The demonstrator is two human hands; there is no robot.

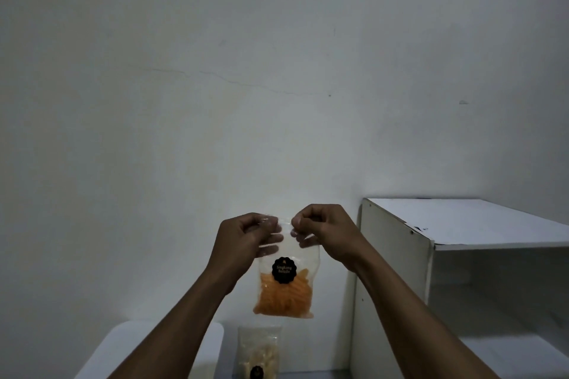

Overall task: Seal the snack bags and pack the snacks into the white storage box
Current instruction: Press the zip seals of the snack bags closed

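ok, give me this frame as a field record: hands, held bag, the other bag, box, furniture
left hand: pinches the top left of the orange snack bag
right hand: pinches the top right of the same bag
grip: both hands at the bag mouth, bag hanging in the air
seal state: cannot tell
black label: on the bag front, reads Singkong Balado
pale snack bag: lying below the held bag, untouched
white storage box: lower left, partly hidden by the left forearm
white shelf unit: on the right, against the wall
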